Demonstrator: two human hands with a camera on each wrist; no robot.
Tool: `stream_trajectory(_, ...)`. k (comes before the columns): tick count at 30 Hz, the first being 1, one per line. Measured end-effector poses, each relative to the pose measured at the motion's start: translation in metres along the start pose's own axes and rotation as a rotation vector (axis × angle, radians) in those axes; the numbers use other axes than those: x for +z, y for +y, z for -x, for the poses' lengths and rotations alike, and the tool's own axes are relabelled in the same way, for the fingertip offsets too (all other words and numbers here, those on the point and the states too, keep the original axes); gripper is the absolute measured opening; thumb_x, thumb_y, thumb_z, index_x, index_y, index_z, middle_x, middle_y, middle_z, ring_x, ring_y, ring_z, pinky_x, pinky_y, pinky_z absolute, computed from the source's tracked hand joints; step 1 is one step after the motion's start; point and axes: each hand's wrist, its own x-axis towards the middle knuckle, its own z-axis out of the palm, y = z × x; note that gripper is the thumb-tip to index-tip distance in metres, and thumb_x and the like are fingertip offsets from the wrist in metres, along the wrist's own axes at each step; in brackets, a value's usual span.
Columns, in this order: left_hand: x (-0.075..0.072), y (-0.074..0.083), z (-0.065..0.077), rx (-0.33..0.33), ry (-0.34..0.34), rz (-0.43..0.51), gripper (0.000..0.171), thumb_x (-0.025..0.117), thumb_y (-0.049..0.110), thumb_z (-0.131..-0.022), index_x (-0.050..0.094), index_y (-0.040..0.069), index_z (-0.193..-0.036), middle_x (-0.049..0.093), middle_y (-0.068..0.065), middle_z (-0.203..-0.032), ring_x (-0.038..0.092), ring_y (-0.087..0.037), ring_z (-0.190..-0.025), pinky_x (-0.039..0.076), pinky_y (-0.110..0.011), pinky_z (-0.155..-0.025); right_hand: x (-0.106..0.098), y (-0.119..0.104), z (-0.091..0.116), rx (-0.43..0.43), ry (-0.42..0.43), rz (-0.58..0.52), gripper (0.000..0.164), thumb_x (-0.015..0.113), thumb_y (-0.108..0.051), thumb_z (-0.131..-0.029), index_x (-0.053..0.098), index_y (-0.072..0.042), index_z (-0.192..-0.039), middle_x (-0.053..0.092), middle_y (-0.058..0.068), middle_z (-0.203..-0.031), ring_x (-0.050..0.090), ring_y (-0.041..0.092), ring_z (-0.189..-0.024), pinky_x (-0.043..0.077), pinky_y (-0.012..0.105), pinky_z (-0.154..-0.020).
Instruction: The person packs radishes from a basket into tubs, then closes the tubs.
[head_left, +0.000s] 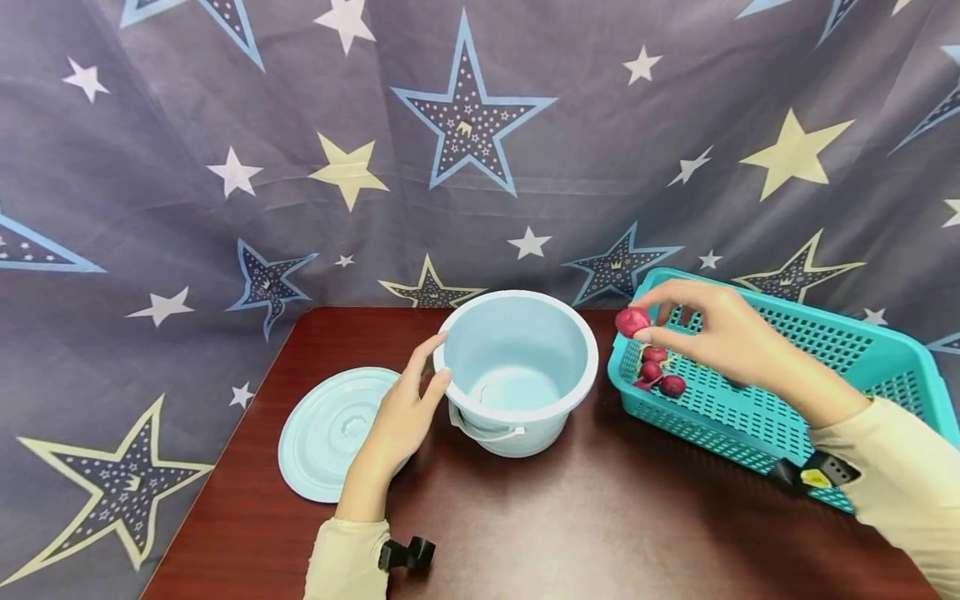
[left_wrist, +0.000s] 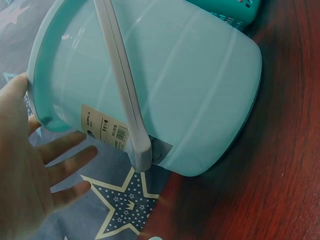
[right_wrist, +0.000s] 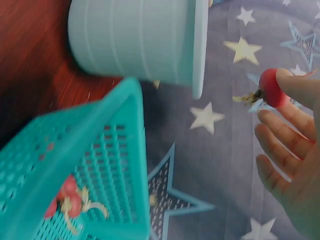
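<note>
My right hand pinches a red radish between thumb and forefinger, above the near-left corner of a turquoise basket. Its other fingers spread out loosely below the radish in the right wrist view, where the radish's dry stem end points toward the bucket. A light-blue bucket stands upright in the middle of the table, bare inside, its handle hanging down the front. My left hand touches the bucket's left rim with thumb and forefinger, the remaining fingers extended. Several radishes lie in the basket's left end.
A round light-blue lid lies flat on the table at the left, partly behind my left forearm. The dark red table backs onto a grey star-patterned cloth. A label sticks to the bucket's side.
</note>
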Motion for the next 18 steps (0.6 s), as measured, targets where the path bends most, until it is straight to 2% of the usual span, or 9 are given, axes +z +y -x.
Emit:
stream_trajectory(6,-0.001,0.000,0.000,-0.002,0.000,0.001,0.048,0.046,0.047,-0.104,0.028,0.052,-0.148,0.037,0.001,-0.155,0.044,-0.029,-0.136,0.034,-0.059,-0.106,0.012,-0.018,-0.011,0.001,0.003,-0.029,0.030,0.081,-0.024,-0.085,0.072,-0.026,-0.114,0.064,-0.014,-0.094,0.055,0.008,-0.084,0.048,0.029,-0.067)
stream_trajectory(11,-0.001,0.001,0.000,-0.002,0.002,-0.001,0.048,0.046,0.047,-0.104,0.029,0.052,-0.149,0.039,0.000,-0.154,0.044,-0.028,-0.135,0.034,-0.058,-0.106,0.026,-0.028,-0.021,-0.039,-0.019,-0.086,0.029,0.081,-0.021,-0.085,0.073,-0.021,-0.113,0.065,-0.012,-0.090,0.056,0.007,-0.084,0.047,0.027,-0.071)
stream_trajectory(18,0.000,0.000,0.000,-0.002,0.002,0.001,0.048,0.045,0.048,-0.103,0.029,0.051,-0.149,0.038,0.000,-0.154,0.044,-0.028,-0.136,0.034,-0.058,-0.106,0.046,-0.040,-0.031,-0.068,-0.052,-0.177,0.030,0.081,-0.023,-0.084,0.072,-0.021,-0.112,0.062,-0.009,-0.086,0.055,0.010,-0.070,0.048,0.029,-0.061)
